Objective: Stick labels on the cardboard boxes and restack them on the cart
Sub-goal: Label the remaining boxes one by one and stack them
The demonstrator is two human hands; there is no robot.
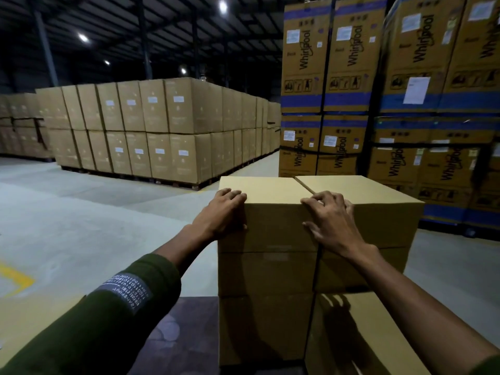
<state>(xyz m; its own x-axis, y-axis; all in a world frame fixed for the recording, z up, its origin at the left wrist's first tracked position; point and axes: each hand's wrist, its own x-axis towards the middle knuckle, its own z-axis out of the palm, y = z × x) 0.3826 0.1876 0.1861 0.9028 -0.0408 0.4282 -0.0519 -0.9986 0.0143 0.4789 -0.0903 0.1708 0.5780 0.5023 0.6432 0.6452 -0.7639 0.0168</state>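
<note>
Both hands rest on the near top edge of the top box (270,190): the left hand (221,212) bends over the left corner, fingers lying on the lid and thumb down the front face, while the right hand (328,220) sits by the lid seam with fingers lightly curled on top and thumb spread down the front; neither closes round anything, they only press the smooth board. The left arm wears a dark green knit sleeve (102,315) with a patch of small white print; the right forearm is bare. The top box is plain tan cardboard, square-edged, its two lid flaps meeting in a slanted seam. It crowns a stack (265,315) of similar boxes, and a dark strap runs down the front between the stacked columns. Just right of the stack, lower down, lies another box (359,334) with the hands' shadow across its top. Left of the stack shows a dark, mottled flat surface (184,336); whether it is the cart I cannot tell. Beyond spreads a pale concrete floor (81,217) with a yellow painted line. Farther off stand pallets (151,131) of tall brown cartons bearing small white labels, and on the right taller cartons (349,85) with blue bands and "Whirlpool" lettering, under a dark ribbed roof with round lamps.
</note>
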